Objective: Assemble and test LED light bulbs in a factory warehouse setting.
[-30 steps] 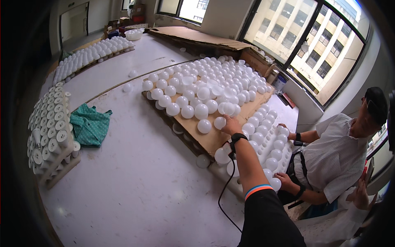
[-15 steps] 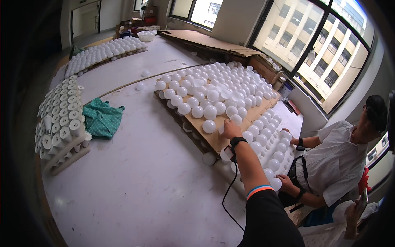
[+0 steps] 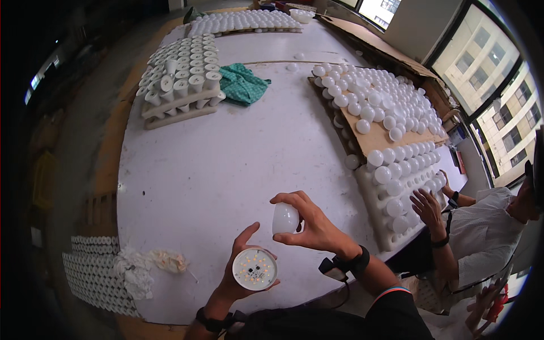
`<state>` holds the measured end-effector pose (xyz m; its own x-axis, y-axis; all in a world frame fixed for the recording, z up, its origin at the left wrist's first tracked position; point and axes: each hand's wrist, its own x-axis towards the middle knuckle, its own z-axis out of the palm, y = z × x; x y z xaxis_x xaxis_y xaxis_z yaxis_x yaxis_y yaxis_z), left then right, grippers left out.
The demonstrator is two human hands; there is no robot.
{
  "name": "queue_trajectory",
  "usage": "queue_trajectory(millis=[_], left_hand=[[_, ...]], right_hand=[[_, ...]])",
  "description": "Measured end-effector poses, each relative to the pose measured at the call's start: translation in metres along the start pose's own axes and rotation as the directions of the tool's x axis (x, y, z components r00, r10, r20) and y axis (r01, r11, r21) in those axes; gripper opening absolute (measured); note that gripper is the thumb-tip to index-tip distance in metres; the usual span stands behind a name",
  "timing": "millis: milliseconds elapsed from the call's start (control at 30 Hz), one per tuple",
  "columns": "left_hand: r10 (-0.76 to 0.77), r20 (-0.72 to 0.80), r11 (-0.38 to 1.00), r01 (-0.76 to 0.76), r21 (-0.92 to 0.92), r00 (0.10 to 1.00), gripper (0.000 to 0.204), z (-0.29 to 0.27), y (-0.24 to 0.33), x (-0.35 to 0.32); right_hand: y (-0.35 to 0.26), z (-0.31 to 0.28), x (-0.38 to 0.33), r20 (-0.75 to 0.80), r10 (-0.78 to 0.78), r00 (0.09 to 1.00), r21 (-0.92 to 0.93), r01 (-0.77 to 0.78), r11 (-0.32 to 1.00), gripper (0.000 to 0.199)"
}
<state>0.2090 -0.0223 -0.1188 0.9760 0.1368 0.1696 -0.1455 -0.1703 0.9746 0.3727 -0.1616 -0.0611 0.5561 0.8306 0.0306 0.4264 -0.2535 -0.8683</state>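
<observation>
In my left hand (image 3: 231,282), fingers wrapped round its side, is an LED bulb base (image 3: 255,270). Its round white circuit board, dotted with small yellowish chips, faces up. Just to the right and above it, my right hand (image 3: 318,228) pinches a white dome bulb cover (image 3: 285,220) between thumb and fingers. The cover and the base are apart, both over the near part of the white table (image 3: 226,170). A co-worker's hand (image 3: 429,211) is raised by a white foam tray (image 3: 375,195) on the right, which holds rows of white bulb covers.
Many white covers (image 3: 374,98) lie on a cardboard sheet (image 3: 362,144) at the far right. Stacked bulb bases (image 3: 195,83) stand at the far left beside a green cloth (image 3: 243,84). More trays (image 3: 96,275) and a crumpled white cloth (image 3: 135,273) sit at the near left.
My right hand has come back from the covers on the cardboard and now holds one cover. My left hand has come into view with the bulb base. The view has turned.
</observation>
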Motion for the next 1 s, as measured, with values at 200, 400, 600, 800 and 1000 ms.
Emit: queue_trajectory(millis=[200,400,600,800,1000], left_hand=[[0.036,-0.131,0.905,-0.088,-0.417,0.991,0.054,-0.021,0.024,-0.065],[0.173,-0.236,0.955,-0.222,-0.197,0.956,0.049,-0.058,0.036,-0.12],[0.305,-0.292,0.931,-0.348,-0.107,0.906,0.05,-0.078,0.049,-0.153],[0.258,-0.237,0.918,-0.315,-0.242,0.937,0.053,-0.086,0.044,-0.162],[0.129,-0.039,0.91,-0.134,-0.391,0.991,0.053,-0.088,0.053,-0.164]], right_hand=[[-0.056,0.086,-0.025,0.065,-0.027,0.998,0.329,0.004,0.944,0.052],[-0.07,0.137,-0.03,0.268,0.045,0.962,0.687,-0.223,0.692,0.027],[-0.09,0.178,-0.043,0.33,0.274,0.903,0.616,-0.426,0.662,0.049],[-0.116,0.177,-0.066,0.331,0.112,0.937,0.779,-0.338,0.528,0.058],[-0.112,0.178,-0.064,0.437,0.177,0.882,0.603,-0.433,0.67,0.07]])
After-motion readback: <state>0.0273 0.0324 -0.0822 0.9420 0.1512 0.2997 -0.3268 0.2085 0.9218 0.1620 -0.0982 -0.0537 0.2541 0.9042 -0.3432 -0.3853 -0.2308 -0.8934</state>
